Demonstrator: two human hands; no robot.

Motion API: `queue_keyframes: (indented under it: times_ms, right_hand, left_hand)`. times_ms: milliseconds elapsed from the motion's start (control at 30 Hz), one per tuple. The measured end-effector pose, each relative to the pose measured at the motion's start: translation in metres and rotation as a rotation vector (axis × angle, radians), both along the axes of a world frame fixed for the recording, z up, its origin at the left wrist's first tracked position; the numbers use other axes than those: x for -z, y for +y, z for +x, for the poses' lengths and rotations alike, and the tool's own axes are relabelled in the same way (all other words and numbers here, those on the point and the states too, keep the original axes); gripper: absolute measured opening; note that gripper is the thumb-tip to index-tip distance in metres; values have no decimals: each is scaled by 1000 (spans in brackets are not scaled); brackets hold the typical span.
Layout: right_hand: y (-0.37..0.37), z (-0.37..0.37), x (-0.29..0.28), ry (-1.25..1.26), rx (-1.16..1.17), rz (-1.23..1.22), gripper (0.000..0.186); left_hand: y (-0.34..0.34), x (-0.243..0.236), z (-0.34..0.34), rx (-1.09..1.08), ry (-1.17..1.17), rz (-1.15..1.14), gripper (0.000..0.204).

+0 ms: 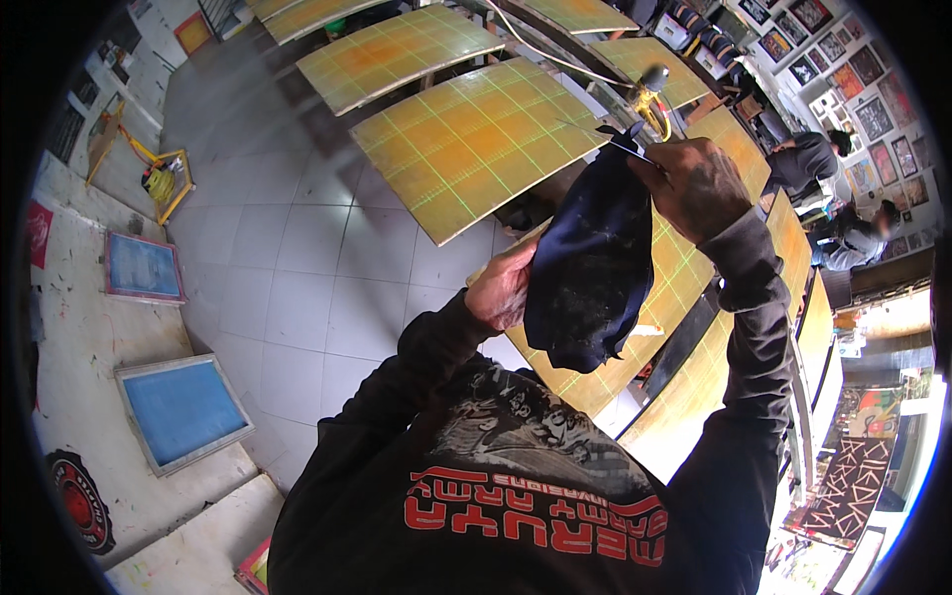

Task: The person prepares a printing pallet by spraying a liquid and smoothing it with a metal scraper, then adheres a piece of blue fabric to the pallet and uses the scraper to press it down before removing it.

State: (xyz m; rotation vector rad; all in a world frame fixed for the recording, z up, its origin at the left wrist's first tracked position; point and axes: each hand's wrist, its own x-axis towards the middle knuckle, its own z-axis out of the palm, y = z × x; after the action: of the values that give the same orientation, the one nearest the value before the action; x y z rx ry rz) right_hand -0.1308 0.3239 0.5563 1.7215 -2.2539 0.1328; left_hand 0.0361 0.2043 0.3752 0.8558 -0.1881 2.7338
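A dark navy piece of cloth (pixel 587 273) hangs in front of me, creased and dusted with pale specks. My left hand (pixel 504 285) grips its left edge, with the fingers partly hidden behind the fabric. At the cloth's top right, my right hand (pixel 697 188) is closed in a pinch. A thin, pale, straight tool (pixel 625 149) sticks out from those fingers toward the left, across the bunched upper end of the cloth. Its exact kind is not clear.
Yellow gridded boards (pixel 481 144) stand in rows ahead and to the right. A yellow lamp-like fixture with a cable (pixel 650 99) rises beyond my right hand. Blue-meshed frames (pixel 185 412) lean at the left wall. Two people (pixel 805 164) sit at the far right.
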Motion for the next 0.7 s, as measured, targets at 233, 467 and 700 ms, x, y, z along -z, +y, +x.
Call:
queue_keyframes:
  times_ms: [233,467,700]
  right_hand:
    - [4,-12,5,-116,-128,-182,19]
    - [19,-24,11,-180,-127,-128,20]
    - [30,-35,4,-297,-65,-294,19]
  left_hand:
    - [6,-4,-2,-61,-62,-63,46]
    - [17,-9,3,-468,-353,-516,49]
    - [-11,-18,-13,-532,-273,-486,39]
